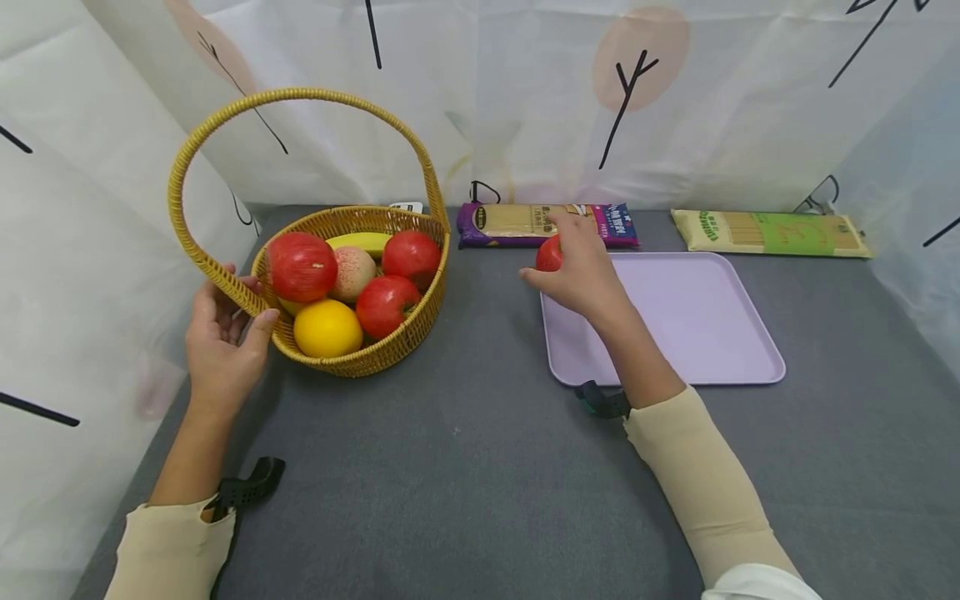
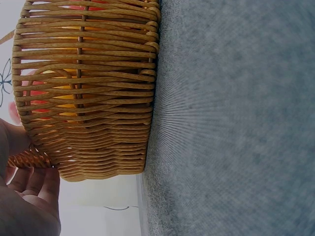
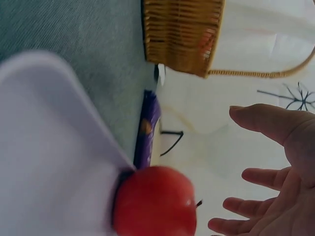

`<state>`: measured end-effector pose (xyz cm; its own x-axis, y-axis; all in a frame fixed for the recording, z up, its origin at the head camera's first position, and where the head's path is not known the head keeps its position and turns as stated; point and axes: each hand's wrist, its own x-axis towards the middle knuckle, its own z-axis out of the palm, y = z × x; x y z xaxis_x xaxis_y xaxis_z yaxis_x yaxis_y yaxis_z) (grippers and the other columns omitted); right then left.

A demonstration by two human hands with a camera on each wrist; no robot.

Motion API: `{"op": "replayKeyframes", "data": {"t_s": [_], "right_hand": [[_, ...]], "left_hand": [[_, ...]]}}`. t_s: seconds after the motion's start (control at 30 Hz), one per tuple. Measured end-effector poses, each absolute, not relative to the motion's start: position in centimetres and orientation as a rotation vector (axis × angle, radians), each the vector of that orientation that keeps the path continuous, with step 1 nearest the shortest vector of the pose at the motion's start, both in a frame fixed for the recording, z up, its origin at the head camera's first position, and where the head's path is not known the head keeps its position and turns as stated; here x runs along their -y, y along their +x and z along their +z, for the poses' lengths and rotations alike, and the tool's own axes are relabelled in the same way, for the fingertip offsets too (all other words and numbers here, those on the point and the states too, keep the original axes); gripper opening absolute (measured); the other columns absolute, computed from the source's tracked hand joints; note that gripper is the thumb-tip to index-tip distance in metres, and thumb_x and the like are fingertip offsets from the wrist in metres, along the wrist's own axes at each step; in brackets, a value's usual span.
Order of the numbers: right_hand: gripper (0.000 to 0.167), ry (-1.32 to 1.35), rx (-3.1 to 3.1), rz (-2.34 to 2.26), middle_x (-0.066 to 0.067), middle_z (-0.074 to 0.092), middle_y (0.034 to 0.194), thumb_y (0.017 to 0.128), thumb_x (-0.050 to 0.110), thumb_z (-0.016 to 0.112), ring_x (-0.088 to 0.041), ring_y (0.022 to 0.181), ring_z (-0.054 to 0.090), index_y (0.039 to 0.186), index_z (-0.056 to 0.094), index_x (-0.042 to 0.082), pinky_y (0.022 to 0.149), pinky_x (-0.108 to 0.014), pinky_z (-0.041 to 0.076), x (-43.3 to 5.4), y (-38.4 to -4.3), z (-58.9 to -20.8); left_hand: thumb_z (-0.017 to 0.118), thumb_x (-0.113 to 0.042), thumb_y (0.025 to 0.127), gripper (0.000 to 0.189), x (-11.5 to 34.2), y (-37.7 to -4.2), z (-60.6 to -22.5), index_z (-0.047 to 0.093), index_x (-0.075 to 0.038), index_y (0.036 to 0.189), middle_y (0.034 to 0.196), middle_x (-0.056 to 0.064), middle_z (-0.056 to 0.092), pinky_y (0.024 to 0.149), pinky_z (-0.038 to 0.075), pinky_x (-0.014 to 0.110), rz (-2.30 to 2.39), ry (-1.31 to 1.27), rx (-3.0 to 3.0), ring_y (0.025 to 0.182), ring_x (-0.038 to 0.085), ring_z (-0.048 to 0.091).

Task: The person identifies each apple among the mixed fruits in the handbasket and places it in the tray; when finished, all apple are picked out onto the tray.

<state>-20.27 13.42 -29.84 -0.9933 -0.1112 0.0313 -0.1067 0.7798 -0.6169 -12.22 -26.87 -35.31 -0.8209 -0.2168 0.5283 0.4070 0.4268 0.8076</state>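
Beige sleeves [image 1: 701, 479] stretch over the bench [image 1: 450, 475] from its near side. By the bench's left edge, the left hand [image 1: 225, 354] grips the wicker basket [image 1: 378, 360] at the foot of its handle [image 1: 307, 94], thumb on one side, fingers on the other; fruit is heaped inside. The right hand [image 1: 583, 279] is wide, thumb and fingers spread, holding nothing. Just below it, apart from its fingers, a red apple [image 1: 548, 255] sits at the far left corner of the lilac tray [image 1: 697, 321], well apart from the left hand. A purple packet [image 1: 517, 223] lies near the apple, along the bench's far edge.
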Motion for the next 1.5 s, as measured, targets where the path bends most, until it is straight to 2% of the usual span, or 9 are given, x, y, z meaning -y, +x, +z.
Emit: {"op": "replayKeyframes", "data": {"t_s": [0.23, 0.37, 0.57, 0.77, 1.03, 1.27, 1.5], "right_hand": [[0.080, -0.394, -3.017, -0.921, -0.012, 0.039, 0.150, 0.084, 0.034, 0.080, -0.030, 0.139, 0.036, 0.151, 0.042, 0.014, 0.110, -0.055, 0.039, -10.1, -19.4, -28.6], [0.077, -0.518, -2.986, -0.871, -0.010, 0.040, 0.151, 0.086, 0.036, 0.079, -0.027, 0.138, 0.039, 0.150, 0.043, 0.015, 0.108, -0.052, 0.042, -7.8, -19.0, -28.0], [0.071, -0.832, -2.959, -0.767, -0.011, 0.047, 0.143, 0.086, 0.035, 0.078, -0.025, 0.124, 0.051, 0.146, 0.048, 0.010, 0.104, -0.041, 0.047, -4.1, -18.6, -27.6], [0.068, -1.045, -2.971, -0.604, -0.011, 0.047, 0.142, 0.089, 0.035, 0.073, -0.026, 0.118, 0.053, 0.146, 0.046, 0.010, 0.098, -0.036, 0.049, -0.1, -18.6, -27.4], [0.079, -1.179, -2.955, -0.335, -0.010, 0.043, 0.148, 0.089, 0.045, 0.073, -0.024, 0.121, 0.054, 0.152, 0.036, 0.016, 0.097, -0.033, 0.051, 5.5, -19.1, -27.4], [0.082, -1.266, -2.964, -0.291, -0.009, 0.037, 0.150, 0.090, 0.042, 0.072, -0.022, 0.120, 0.051, 0.156, 0.031, 0.015, 0.094, -0.026, 0.051, 9.0, -19.4, -27.5], [0.082, -1.242, -2.977, -0.287, -0.007, 0.036, 0.151, 0.090, 0.042, 0.072, -0.022, 0.124, 0.049, 0.156, 0.031, 0.018, 0.096, -0.025, 0.050, 10.5, -19.7, -27.9]], "left_hand": [[0.067, 0.016, 0.086, 0.067, 26.9, -12.2, -35.4, 0.044, -0.003, 0.146, 0.129, 0.019, 0.058, 0.102, 0.047, 0.026, -1.424, -0.173, 2.097, 0.116, 0.020, 0.058], [0.067, 0.016, 0.086, 0.067, 27.0, -12.3, -35.4, 0.044, -0.003, 0.146, 0.129, 0.018, 0.058, 0.102, 0.047, 0.025, -1.425, -0.175, 2.095, 0.115, 0.020, 0.058], [0.067, 0.015, 0.086, 0.067, 27.1, -12.3, -35.5, 0.044, -0.003, 0.146, 0.129, 0.016, 0.059, 0.102, 0.047, 0.026, -1.426, -0.176, 2.098, 0.115, 0.020, 0.058], [0.067, 0.016, 0.085, 0.067, 27.2, -12.4, -35.6, 0.045, -0.003, 0.146, 0.129, 0.017, 0.059, 0.101, 0.047, 0.025, -1.424, -0.191, 2.083, 0.115, 0.021, 0.058], [0.067, 0.016, 0.085, 0.067, 27.2, -12.4, -35.6, 0.045, -0.003, 0.145, 0.128, 0.017, 0.059, 0.101, 0.047, 0.025, -1.439, -0.188, 2.075, 0.115, 0.021, 0.058], [0.068, 0.016, 0.085, 0.065, 27.3, -12.6, -35.8, 0.045, -0.001, 0.144, 0.126, 0.019, 0.060, 0.100, 0.048, 0.025, -1.425, -0.233, 2.048, 0.113, 0.020, 0.059], [0.068, 0.016, 0.086, 0.066, 27.3, -12.5, -35.8, 0.044, -0.001, 0.145, 0.128, 0.019, 0.059, 0.101, 0.047, 0.025, -1.419, -0.229, 2.062, 0.114, 0.021, 0.059]]}}
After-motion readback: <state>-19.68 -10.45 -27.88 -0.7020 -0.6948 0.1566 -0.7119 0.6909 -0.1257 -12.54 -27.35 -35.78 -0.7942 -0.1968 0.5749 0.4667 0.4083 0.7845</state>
